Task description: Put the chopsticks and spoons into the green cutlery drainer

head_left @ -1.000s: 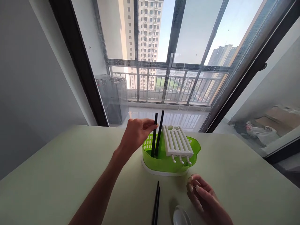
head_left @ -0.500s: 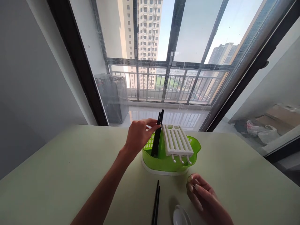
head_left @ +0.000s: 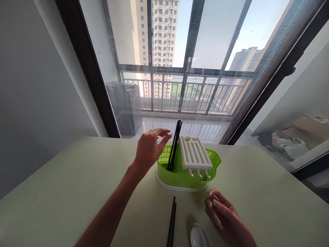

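Several black chopsticks [head_left: 175, 144] lean upright in the left end of a green basket [head_left: 177, 179] with a white base. Just left of their tops is my left hand [head_left: 150, 145], its thumb and index finger parted and nothing between them. A white slatted rack [head_left: 195, 153] with small hooks rests tilted over the basket. My right hand [head_left: 226, 214] hovers low at the front right, fingers loosely curled and apart, with nothing visible in it. Near it lie a pair of black chopsticks [head_left: 172, 223] and a white dish or spoon [head_left: 199, 236], cut off by the lower edge.
A pale green table [head_left: 102, 171] carries these things. Beyond its far edge stand a dark-framed glass door [head_left: 87, 75] and a balcony with a grey cabinet [head_left: 125, 108]. Bags and cardboard [head_left: 298, 144] are heaped behind the glass at right.
My left hand has let go of the chopsticks and drawn slightly left. The chopsticks now lean in the basket on their own, tops tipped a little right. My right hand is nearly still.
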The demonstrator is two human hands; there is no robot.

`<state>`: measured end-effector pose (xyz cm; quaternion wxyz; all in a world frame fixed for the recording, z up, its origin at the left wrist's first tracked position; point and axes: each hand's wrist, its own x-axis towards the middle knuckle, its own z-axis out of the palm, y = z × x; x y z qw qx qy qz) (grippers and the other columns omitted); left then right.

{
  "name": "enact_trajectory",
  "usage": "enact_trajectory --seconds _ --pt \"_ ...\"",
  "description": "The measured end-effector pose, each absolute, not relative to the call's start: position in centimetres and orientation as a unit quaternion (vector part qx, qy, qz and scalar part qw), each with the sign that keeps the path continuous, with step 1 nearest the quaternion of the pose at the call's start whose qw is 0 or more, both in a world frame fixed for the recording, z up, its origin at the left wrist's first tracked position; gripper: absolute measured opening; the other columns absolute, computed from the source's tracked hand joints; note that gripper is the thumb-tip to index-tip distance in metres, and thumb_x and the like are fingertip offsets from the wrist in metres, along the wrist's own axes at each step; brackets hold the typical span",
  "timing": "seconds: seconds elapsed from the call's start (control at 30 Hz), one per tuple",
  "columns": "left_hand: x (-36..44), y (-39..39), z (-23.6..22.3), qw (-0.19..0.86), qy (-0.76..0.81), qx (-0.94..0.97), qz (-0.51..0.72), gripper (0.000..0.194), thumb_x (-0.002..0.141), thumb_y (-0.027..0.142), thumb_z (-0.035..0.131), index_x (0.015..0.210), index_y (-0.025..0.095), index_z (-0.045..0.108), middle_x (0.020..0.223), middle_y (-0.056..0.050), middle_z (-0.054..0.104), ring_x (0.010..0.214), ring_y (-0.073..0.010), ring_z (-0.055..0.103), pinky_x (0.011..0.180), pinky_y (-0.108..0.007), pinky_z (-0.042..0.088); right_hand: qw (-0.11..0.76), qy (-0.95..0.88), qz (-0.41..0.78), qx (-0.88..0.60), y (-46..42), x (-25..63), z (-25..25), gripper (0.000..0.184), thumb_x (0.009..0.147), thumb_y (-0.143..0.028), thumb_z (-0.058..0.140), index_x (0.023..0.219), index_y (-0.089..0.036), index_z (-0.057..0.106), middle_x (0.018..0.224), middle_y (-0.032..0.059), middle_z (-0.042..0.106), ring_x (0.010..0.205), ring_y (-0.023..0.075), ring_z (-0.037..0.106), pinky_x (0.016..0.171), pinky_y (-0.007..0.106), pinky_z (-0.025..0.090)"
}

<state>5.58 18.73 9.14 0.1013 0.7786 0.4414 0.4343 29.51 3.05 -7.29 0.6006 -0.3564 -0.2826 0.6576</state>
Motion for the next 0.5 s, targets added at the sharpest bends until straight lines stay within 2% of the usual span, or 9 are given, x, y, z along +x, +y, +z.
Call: enact_trajectory --seconds 0.13,0.23,0.37,0.43,0.5 --pt "4.7 16.9 10.7 0.116 0.440 0.779 0.432 0.036 0.096 0.054 0.060 0.099 0.021 0.075 0.087 -0.004 0.079 0.075 -0.0195 0.073 0.068 -0.027 0.056 0.595 -0.287 0.669 -0.341 3.1 29.6 -7.5 0.030 0.078 -0.040 0.086 0.097 -0.022 0.071 0.073 -0.0024 0.060 0.047 0.0033 0.037 0.047 0.018 0.033" --pt "4.0 14.6 12.7 0.176 0.440 0.792 0.386 0.039 0.094 0.057 0.061 0.087 0.020 0.073 0.071 -0.001 0.074 0.059 -0.0159 0.067 0.058 -0.025 0.051 0.601 -0.276 0.667 -0.344 3.1 29.6 -7.6 0.031 0.077 -0.040 0.087 0.097 -0.023 0.070 0.074 -0.0021 0.061 0.049 0.0047 0.039 0.046 0.018 0.033" --pt "3.3 11.3 14.4 0.285 0.410 0.841 0.209 0.038 0.097 0.050 0.060 0.077 0.019 0.072 0.062 0.001 0.070 0.050 -0.0123 0.061 0.051 -0.022 0.043 0.598 -0.286 0.662 -0.349 3.1 29.6 -7.5 0.031 0.078 -0.040 0.086 0.097 -0.021 0.069 0.074 -0.0021 0.060 0.048 0.0044 0.037 0.047 0.019 0.034" --pt "3.2 9.9 13.9 0.286 0.401 0.865 0.099 0.033 0.096 0.043 0.062 0.075 0.020 0.073 0.063 0.001 0.071 0.052 -0.0125 0.062 0.052 -0.023 0.041 0.600 -0.289 0.659 -0.350 3.2 29.6 -7.5 0.032 0.079 -0.042 0.085 0.097 -0.020 0.068 0.070 -0.0030 0.058 0.046 0.0039 0.034 0.047 0.020 0.032" --pt "3.5 8.7 12.4 0.245 0.406 0.880 0.011 0.024 0.092 0.037 0.067 0.075 0.021 0.074 0.069 0.000 0.073 0.060 -0.0151 0.065 0.056 -0.025 0.040 0.601 -0.285 0.658 -0.352 3.2 29.5 -7.6 0.033 0.079 -0.042 0.085 0.096 -0.020 0.068 0.068 -0.0035 0.057 0.045 0.0036 0.032 0.046 0.020 0.030"
